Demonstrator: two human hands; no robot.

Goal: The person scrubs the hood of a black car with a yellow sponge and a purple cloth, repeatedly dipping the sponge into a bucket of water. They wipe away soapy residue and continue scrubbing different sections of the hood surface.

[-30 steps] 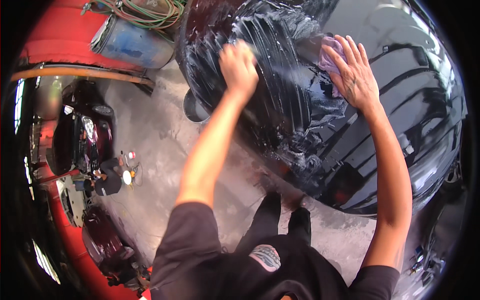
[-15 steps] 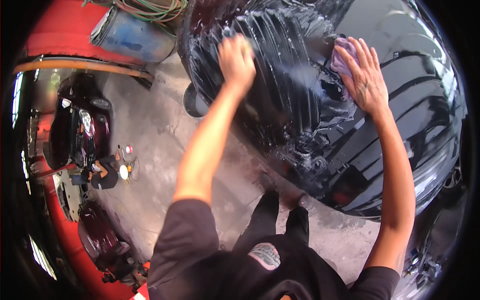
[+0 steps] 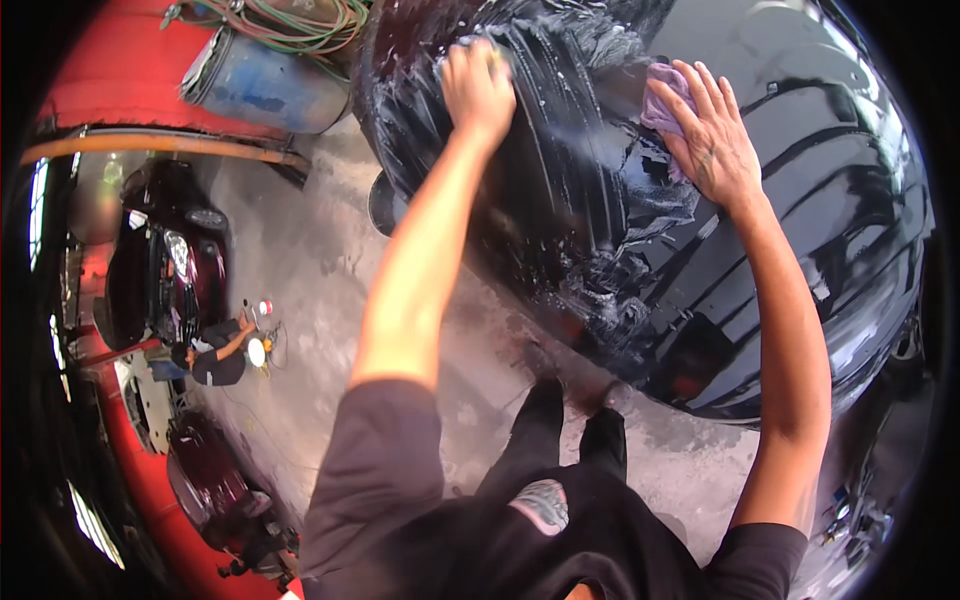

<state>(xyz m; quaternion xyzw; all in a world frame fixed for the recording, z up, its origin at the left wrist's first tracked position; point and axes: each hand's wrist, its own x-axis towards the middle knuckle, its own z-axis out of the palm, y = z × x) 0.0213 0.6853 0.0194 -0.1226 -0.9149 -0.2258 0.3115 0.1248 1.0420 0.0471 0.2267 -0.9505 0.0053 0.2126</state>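
Observation:
A glossy black car panel (image 3: 700,360) curves below both my hands, its left part smeared with whitish streaky foam or paste (image 3: 560,90). My left hand (image 3: 478,92) is closed over the streaked area, with a small pale, yellowish thing just showing at its fingertips; its kind is hidden. Further right, my right hand (image 3: 715,140) lies nearly flat on the panel. A crumpled purple cloth (image 3: 667,97) is held under its thumb and index finger, at the border between streaked and shiny surface.
A blue drum (image 3: 265,85) with green hoses (image 3: 290,25) over it stands at the upper left. A person (image 3: 225,355) crouches by a dark red car (image 3: 170,260) on the left. An orange bar (image 3: 160,143) crosses there. Grey concrete floor (image 3: 320,270) lies between.
My right hand with the purple cloth has shifted slightly left and up. My left hand is a little higher over the streaks. The crouching person's arm now reaches out.

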